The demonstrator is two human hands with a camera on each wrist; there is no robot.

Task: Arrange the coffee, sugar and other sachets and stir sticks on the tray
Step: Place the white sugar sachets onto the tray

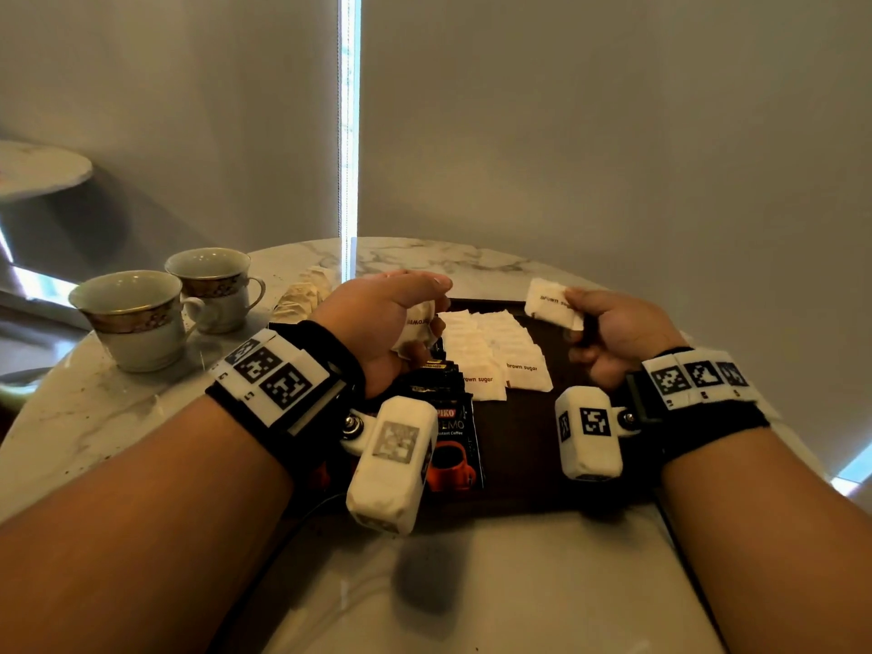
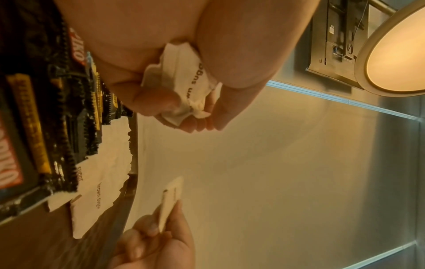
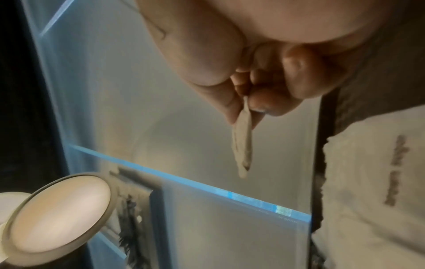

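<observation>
Right grip (image 1: 608, 335) pinching one brown sugar sachet (image 1: 553, 305) above tray's (image 1: 519, 446) far right, left grip (image 1: 391, 323) clutching a crumpled bunch (image 1: 415, 325); risk of spilling extras onto neat rows (image 1: 490, 351) through loosened fingers.

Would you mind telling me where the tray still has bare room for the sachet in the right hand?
The tray is bare along its right side, from the brown sugar rows to the right hand, and along the near edge beside the coffee sachets. The left and middle are crowded; the left hand grips more sachets.
</observation>
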